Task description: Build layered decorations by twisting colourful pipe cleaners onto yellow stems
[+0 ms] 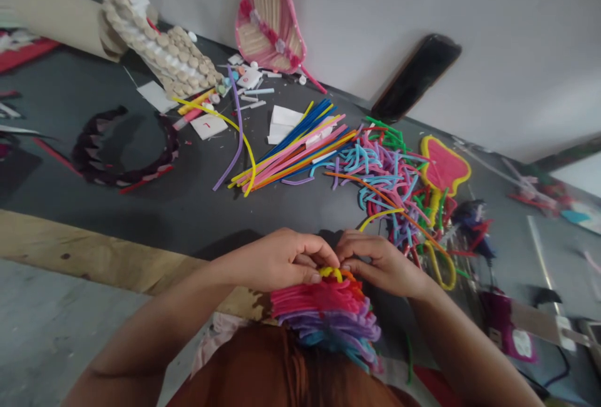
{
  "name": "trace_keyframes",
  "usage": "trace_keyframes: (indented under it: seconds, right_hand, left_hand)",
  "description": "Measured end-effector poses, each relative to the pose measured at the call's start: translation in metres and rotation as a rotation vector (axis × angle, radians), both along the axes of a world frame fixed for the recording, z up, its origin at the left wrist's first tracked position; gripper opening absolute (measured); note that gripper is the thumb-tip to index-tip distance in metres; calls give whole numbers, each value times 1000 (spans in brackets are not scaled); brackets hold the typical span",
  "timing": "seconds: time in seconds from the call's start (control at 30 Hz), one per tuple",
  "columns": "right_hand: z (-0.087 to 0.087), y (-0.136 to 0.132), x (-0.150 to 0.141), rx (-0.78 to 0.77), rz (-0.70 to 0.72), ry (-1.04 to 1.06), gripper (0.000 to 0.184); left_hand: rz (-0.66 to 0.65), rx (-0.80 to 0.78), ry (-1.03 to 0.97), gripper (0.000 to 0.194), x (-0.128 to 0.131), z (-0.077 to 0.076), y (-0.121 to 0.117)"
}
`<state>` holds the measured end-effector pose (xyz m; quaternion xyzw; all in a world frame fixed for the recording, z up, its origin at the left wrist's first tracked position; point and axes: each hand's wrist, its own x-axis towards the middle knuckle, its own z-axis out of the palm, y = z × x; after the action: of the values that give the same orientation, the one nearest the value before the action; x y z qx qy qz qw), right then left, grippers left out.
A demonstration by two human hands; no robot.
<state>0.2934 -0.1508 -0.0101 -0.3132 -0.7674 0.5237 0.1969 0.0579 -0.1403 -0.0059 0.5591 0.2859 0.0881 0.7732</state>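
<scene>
Close to my body is a craft piece made of bent pipe cleaners, banded in pink, purple and light blue. At its top edge lies a yellow pipe cleaner, with some orange beside it. My left hand pinches the yellow pipe cleaner from the left, its fingers curled over the edge. From the right, my right hand closes its fingertips at the same spot, also on the yellow pipe cleaner. The exact grip of the fingertips is partly hidden.
Straight pipe cleaners lie bundled beyond my hands, beside a heap of short cut pieces. A dark headband rests at left. A phone and a pink fan-shaped piece lean on the wall. A purple glue gun is at right.
</scene>
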Motion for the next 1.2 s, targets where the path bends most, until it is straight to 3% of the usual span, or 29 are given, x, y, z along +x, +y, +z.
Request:
trace_keyframes:
  seconds: [0.17,0.37,0.5,0.73,1.2]
  right_hand:
    - [-5,-3,-10,87,-43,-53,29]
    - [-2,-5,-2,-89,-18,-81,23]
    - [-1,-5,5,-167,54,28,21]
    - [-5,-12,-3,-107,10,-12,20]
    - [1,-2,-8,178,-88,-179,11]
  left_hand:
    - [-4,36,26,26,-1,0,-1]
    - [-3,341,8,30,-2,2,2]
    - [-10,257,31,25,-1,4,1]
    - [12,214,35,20,0,1,-1]
    - [18,426,34,20,2,-4,1]
